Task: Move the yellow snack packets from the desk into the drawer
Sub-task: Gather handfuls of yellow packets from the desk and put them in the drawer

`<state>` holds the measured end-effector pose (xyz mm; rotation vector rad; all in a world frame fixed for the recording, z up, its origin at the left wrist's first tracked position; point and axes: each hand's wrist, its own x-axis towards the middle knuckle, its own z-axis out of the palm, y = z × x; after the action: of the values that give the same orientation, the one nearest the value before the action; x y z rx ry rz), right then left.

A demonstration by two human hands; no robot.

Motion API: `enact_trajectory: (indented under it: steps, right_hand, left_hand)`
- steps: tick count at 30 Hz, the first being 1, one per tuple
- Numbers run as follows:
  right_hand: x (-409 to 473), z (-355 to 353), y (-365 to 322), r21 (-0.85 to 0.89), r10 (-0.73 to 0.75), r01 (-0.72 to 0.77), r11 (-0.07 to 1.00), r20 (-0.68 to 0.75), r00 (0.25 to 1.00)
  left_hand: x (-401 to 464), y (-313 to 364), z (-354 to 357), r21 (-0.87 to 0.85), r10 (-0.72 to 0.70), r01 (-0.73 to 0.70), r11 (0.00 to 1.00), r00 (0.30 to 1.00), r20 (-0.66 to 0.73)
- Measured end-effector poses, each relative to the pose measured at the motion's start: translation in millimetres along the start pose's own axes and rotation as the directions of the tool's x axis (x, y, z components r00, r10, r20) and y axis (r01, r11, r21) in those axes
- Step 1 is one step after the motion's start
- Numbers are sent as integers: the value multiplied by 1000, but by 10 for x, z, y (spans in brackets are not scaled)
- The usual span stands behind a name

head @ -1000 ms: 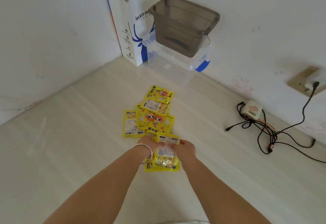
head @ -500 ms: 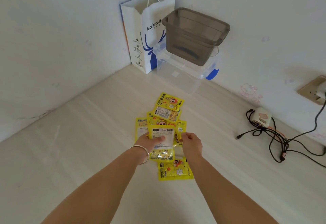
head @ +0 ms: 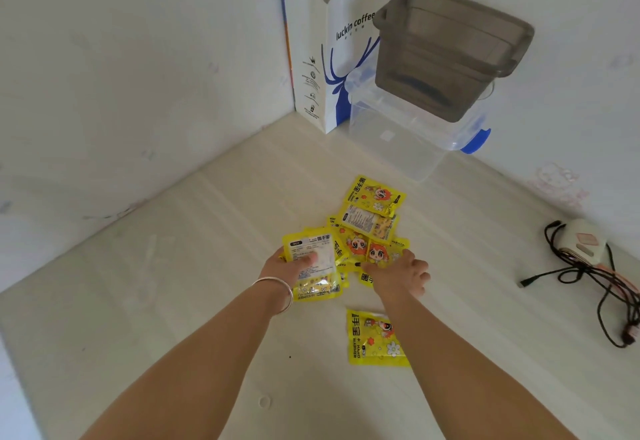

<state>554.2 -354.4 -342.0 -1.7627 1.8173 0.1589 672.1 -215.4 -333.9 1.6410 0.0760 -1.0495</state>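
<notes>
Grey bin (head: pixel 446 48) atop clear box (head: pixel 398 134).

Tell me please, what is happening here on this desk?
A person is gathering yellow packets from the desk. The left hand holds a packet, thumb on its front. The right hand reaches onto the pile of packets. One packet lies apart, nearer the person. No drawer is in view.

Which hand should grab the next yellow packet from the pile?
Probably the right hand: its fingers already rest on the pile of packets, while the left hand is full, holding a packet.
</notes>
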Motion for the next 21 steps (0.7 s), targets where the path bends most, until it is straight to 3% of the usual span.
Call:
enact_trajectory:
  steps: [15,18,21]
  right_hand:
    - [200,-275,185,-73,124,-117,990,97,988]
    - [158,-413,308,-86,38,-24,996,164,986]
    - [108,-524,435,-169,-146,218,961,359,922]
  left_hand:
    - [56,-97,173,49,-51,49,998,998,48]
    - [25,-84,255,2,-35,35,999,999,14]
    - [-57,-101,343,-85,-42,39,996,998,-42]
